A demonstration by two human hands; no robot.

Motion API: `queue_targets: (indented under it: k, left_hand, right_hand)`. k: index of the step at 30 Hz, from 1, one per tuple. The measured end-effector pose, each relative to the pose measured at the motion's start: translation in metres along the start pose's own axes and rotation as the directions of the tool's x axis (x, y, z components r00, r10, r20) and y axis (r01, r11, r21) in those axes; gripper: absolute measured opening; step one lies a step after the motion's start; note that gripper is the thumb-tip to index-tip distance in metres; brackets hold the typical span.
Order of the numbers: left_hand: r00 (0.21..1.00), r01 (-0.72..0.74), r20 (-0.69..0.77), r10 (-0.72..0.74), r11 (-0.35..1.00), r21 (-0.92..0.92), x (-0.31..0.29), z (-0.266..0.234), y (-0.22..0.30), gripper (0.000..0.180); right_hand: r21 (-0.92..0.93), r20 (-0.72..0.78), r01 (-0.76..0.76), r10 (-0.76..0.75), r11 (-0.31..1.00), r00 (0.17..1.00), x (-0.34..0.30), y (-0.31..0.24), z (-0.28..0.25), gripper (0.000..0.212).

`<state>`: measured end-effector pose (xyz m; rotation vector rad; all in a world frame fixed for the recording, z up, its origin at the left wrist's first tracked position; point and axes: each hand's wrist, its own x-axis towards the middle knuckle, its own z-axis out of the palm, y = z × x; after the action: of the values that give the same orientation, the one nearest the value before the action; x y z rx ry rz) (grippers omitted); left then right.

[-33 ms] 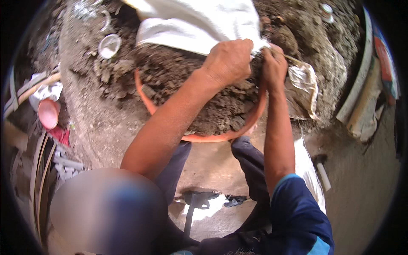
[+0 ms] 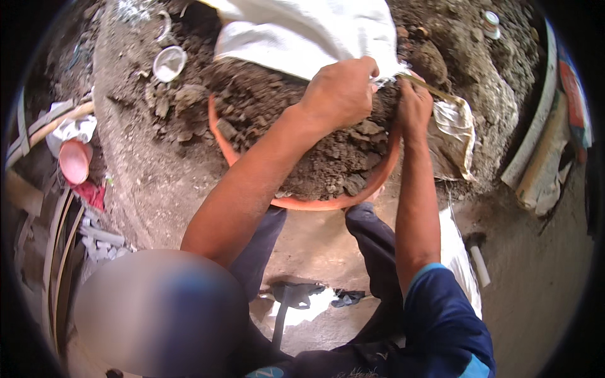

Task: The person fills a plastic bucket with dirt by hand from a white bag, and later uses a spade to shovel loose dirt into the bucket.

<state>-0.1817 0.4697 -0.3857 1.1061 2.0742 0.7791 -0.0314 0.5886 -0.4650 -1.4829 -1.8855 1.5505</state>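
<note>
With our left hand (image 2: 340,94) and right hand (image 2: 414,108) closed, we are pinching the frayed white sack (image 2: 302,38) at the far side of the orange basin (image 2: 315,205), and by pulling unevenly we could be tearing it.

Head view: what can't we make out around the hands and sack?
In the head view:
White sack: far end cut off by the top edge.
Left hand: most fingertips hidden behind its own knuckles.
Right hand: what it pinches is too small and blurred.
Orange rim: one stretch hidden by the left forearm.
</note>
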Motion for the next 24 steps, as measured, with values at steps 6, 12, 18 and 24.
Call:
queue_targets:
  k: [6,12,18,24]
  left_hand:
    - [0.626,0.495,-0.545,-0.558,0.824,-0.276,-0.03,-0.099,-0.142,0.031]
    - [0.574,0.738,0.006,-0.819,0.514,-0.438,-0.025,-0.125,-0.198,0.045]
    - [0.643,0.687,0.309,-0.701,0.349,-0.637,-0.047,-0.128,-0.236,0.052]
    - [0.845,0.253,0.156,-0.512,0.125,-0.959,-0.103,-0.105,-0.226,0.042]
  right_hand:
    - [0.12,0.178,-0.171,0.149,0.978,0.973,0.01,0.015,-0.015,0.031]
    - [0.316,0.288,-0.284,0.194,0.905,0.938,0.005,-0.001,-0.012,0.041]
    - [-0.038,0.519,-0.129,0.13,0.991,0.845,0.015,0.016,-0.036,0.055]
    - [0.083,0.441,-0.304,0.238,0.949,0.865,0.012,0.022,-0.035,0.059]
